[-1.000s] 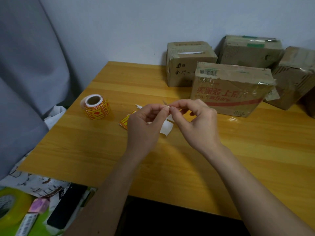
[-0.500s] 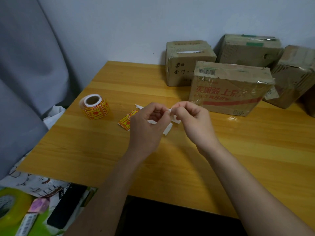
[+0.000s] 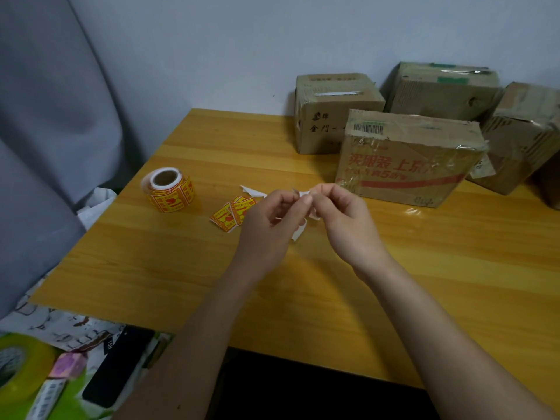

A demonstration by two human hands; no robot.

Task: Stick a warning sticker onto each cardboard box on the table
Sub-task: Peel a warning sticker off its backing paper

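Note:
My left hand and my right hand meet above the middle of the wooden table. Both pinch a small white sticker piece between fingertips; its printed face is hidden. A yellow-and-red warning sticker roll stands to the left. Loose yellow stickers lie just left of my left hand. Several cardboard boxes stand at the back right: a printed box nearest, a plain one behind it, and others along the wall.
A grey curtain hangs at the left. Below the table's left edge lie a green tape roll, a dark phone and patterned cloth. The table's near edge runs under my forearms.
My hands stayed together at the same spot, fingers working the white piece; my left thumb has shifted and the piece sits higher between the fingertips than before.

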